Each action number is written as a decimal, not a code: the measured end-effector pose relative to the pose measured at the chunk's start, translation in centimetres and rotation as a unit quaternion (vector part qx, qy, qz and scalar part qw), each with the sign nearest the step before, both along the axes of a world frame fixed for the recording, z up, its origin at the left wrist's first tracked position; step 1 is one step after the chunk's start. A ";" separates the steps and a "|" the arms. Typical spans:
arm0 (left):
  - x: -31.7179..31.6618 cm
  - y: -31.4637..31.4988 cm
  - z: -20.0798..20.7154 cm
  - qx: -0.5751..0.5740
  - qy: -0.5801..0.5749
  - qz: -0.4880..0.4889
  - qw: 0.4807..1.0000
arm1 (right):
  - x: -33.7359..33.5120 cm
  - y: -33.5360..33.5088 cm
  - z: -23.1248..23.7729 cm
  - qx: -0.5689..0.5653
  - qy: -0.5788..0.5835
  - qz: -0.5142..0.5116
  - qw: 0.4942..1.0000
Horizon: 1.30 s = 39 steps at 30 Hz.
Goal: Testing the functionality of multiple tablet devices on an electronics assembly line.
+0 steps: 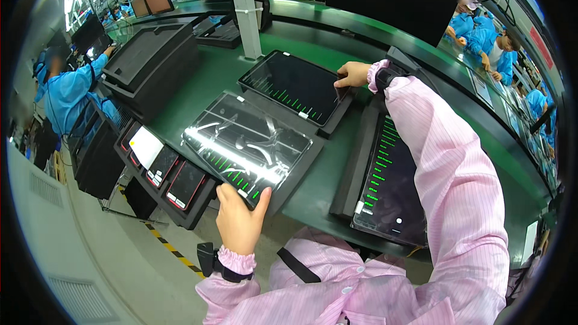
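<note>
A tablet [247,150] with a glossy, reflective screen lies tilted across a black foam tray. At its near edge, my left hand [239,219] is closed with thumb and fingers on the corner. Farther back, a second dark tablet [289,84] shows a row of green marks and sits in another black foam tray. My right hand [354,76] pinches this tablet's right edge; some fingertips are hidden. Under my right forearm, a third tablet [385,192] with green lines on its screen is partly covered by the pink sleeve.
Stacked black foam trays [150,60] stand at the left on the green bench [313,195]. A tray of red-edged phones [185,185] juts past the bench edge. A white post [245,12] rises at the back, beside a large black monitor [391,0]. Co-workers in blue [75,87] are around.
</note>
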<state>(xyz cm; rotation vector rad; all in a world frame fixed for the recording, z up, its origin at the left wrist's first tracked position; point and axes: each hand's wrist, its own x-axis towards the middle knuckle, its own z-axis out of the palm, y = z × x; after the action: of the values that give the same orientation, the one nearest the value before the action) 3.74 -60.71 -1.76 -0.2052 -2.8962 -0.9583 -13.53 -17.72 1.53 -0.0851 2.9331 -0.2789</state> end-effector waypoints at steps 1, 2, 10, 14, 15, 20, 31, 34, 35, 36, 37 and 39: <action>-0.4 0.1 0.1 0.000 -0.003 0.001 1.000 | -0.1 0.2 -0.4 0.015 0.027 -0.003 0.999; -0.7 0.2 0.1 -0.045 0.055 -0.019 0.997 | -0.1 0.6 -1.4 -0.033 0.031 0.011 0.999; -3.5 1.3 -0.1 -0.064 0.132 -0.082 0.986 | 7.1 -3.7 9.6 0.091 0.110 0.030 0.989; -5.3 1.6 -0.7 -0.139 0.187 -0.094 0.968 | 17.8 -3.6 16.3 0.075 0.088 -0.001 0.993; -5.8 1.8 -0.9 -0.156 0.195 -0.102 0.963 | 21.0 -2.7 16.8 0.080 0.093 -0.003 0.992; -1.4 3.4 5.8 -0.094 0.223 -0.185 0.952 | 39.4 -5.0 17.1 0.043 0.142 -0.174 0.974; 9.5 14.3 6.1 -0.069 0.225 -0.668 0.706 | 44.7 -22.4 -3.1 -0.659 0.304 -0.392 0.565; 9.8 14.6 6.0 -0.104 0.246 -0.645 0.716 | 44.7 -23.2 -2.5 -0.702 0.297 -0.385 0.521; 9.9 14.8 5.7 -0.109 0.250 -0.640 0.718 | 44.9 -23.5 -2.7 -0.714 0.297 -0.385 0.503; 10.2 14.9 5.8 -0.110 0.248 -0.638 0.720 | 45.5 -24.1 -2.6 -0.678 0.293 -0.359 0.571; 10.3 15.1 5.8 -0.121 0.264 -0.632 0.719 | 46.1 -24.7 -2.4 -0.636 0.286 -0.331 0.636; 10.1 15.2 6.1 -0.112 0.256 -0.636 0.719 | 47.8 -24.3 -1.5 -0.426 0.411 -0.287 0.753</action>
<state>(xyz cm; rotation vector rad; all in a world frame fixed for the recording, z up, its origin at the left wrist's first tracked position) 13.82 -45.50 4.37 -2.2178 -1.9987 -0.3886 34.27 -42.00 0.01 0.7705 3.1747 -2.1447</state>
